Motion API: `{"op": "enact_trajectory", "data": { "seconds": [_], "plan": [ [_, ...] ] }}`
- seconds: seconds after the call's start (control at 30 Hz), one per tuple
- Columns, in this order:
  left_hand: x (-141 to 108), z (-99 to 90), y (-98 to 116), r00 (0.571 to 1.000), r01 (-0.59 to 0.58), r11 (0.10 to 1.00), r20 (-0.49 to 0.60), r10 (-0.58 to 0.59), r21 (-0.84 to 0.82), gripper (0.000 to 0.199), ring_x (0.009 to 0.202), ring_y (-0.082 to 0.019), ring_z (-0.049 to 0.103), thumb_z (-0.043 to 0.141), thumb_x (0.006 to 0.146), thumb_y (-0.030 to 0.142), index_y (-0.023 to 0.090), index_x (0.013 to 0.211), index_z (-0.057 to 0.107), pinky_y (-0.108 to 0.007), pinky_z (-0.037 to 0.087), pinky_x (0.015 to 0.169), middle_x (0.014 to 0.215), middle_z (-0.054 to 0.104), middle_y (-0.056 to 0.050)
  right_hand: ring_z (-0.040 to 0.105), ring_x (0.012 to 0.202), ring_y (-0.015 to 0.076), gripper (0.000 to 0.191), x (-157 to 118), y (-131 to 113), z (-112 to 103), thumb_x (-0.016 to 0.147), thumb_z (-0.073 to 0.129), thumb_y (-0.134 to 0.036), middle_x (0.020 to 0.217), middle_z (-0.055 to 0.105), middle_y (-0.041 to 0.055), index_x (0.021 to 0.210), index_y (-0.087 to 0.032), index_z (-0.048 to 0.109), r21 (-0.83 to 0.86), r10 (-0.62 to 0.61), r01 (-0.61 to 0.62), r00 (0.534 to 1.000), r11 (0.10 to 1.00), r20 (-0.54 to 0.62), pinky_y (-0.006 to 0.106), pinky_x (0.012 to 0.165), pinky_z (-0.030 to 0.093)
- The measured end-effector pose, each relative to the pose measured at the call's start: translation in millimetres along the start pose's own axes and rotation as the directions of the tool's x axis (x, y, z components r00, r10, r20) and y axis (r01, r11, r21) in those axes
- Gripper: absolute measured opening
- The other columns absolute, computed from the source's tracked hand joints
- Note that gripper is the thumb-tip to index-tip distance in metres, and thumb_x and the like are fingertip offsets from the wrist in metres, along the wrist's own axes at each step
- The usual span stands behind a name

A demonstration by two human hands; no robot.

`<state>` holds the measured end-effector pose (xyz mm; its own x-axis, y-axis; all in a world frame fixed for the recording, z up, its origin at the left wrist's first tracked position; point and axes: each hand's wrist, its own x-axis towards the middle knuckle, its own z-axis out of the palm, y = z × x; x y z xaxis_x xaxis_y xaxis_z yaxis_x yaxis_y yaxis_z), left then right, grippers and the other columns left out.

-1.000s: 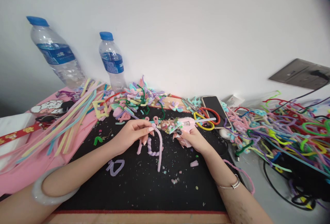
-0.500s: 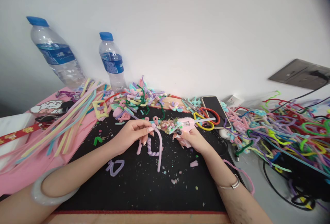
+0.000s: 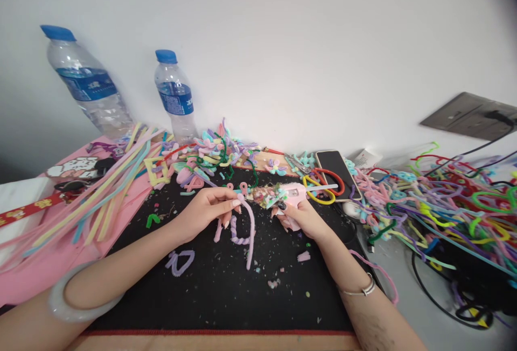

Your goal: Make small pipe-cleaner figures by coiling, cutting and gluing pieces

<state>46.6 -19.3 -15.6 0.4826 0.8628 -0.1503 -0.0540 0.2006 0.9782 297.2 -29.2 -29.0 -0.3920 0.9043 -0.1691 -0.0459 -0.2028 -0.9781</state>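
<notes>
Between the fingertips of my left hand (image 3: 214, 208) is the upper end of a pale purple pipe cleaner (image 3: 251, 232), which curves down over the mat. My right hand (image 3: 298, 215) is wrapped round the handle of a pink hot glue gun (image 3: 297, 192). A clear glue stick (image 3: 322, 188) pokes out of its back, and fuzzy scraps cling to its front. The gun's nozzle points left, close to the pinched end; I cannot tell whether they touch. Below my left hand lie a twisted purple pipe-cleaner piece (image 3: 238, 235) and a purple loop (image 3: 181, 262).
The black mat (image 3: 226, 302) carries small scraps. Behind it lie a pipe-cleaner pile (image 3: 218, 152), scissors (image 3: 323, 184) and a phone (image 3: 338, 173). Two bottles (image 3: 175, 98) stand at the wall. Long pipe cleaners (image 3: 105, 195) lie left; a tangle (image 3: 440, 200) and cables (image 3: 428, 292) fill the right.
The glue gun has shifted very slightly, while its nozzle stays near the pipe cleaner's end. My left hand holds its pinch in the same place.
</notes>
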Motion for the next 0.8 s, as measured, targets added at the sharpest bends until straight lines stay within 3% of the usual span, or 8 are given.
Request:
{"op": "enact_trajectory", "data": {
  "seconds": [0.8],
  "plan": [
    [-0.3, 2.1, 2.4, 1.000, 0.010, 1.000, 0.020, -0.010, 0.016, 0.019, 0.037, -0.008, 0.048, 0.064, 0.080, 0.033, 0.014, 0.074, 0.063, -0.018, 0.041, 0.033, 0.044, 0.051, 0.005, 0.038, 0.040, 0.0047, 0.039, 0.4, -1.1, 0.5, 0.072, 0.068, -0.051, 0.054, 0.043, -0.0060, 0.076, -0.014, 0.058, 0.026, 0.007, -0.007, 1.000, 1.000, 0.008, 0.018, 0.038, 0.030]
  ]
}}
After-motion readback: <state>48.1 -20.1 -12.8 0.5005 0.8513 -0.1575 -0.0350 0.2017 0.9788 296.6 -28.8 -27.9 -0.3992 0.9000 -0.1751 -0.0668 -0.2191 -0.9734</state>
